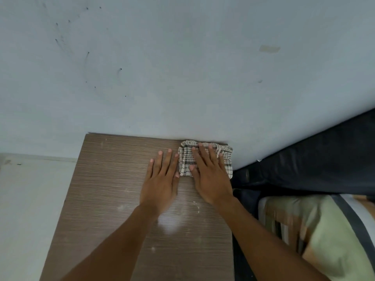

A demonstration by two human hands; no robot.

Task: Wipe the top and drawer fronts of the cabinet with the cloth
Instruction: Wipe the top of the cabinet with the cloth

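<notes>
The cabinet's brown wood-grain top fills the lower middle of the head view and shows pale dusty specks. A checked white-and-grey cloth lies bunched at its far right corner, against the wall. My right hand presses flat on the cloth with fingers spread. Just left of the cloth, my left hand rests flat on the bare top, its thumb touching the cloth's edge. The drawer fronts are out of sight.
A pale blue-grey wall with dark marks rises straight behind the cabinet. To the right is a dark padded headboard and a bed with light green and striped bedding. White floor lies to the left.
</notes>
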